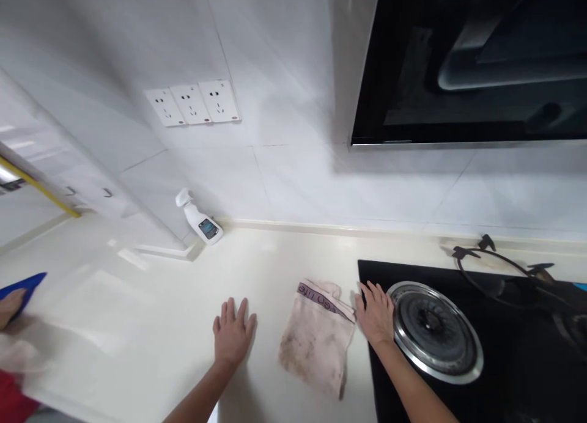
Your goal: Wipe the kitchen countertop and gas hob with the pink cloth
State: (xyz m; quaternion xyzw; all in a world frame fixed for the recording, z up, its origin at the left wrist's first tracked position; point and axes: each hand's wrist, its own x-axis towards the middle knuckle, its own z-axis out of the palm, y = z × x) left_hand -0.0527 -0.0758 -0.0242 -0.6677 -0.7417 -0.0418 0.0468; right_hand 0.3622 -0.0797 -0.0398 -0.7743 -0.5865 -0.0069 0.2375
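My left hand [233, 332] lies flat and open on the cream countertop [151, 307], fingers stretched toward the wall. My right hand [376, 313] rests open on the left edge of the black glass stove [504, 386], next to the round steel burner [433, 329]. Between the two hands lies a folded, stained pinkish cloth [316, 336], touching neither palm clearly; the right hand's fingers are just beside its upper right corner.
A white spray bottle [200, 218] stands in the wall corner. Three wall sockets [192, 104] sit above. A black range hood [472, 62] hangs over the stove. A loose black pan support [499, 270] lies on the stove's rear. Another person's hand with a blue cloth [21, 291] is at far left.
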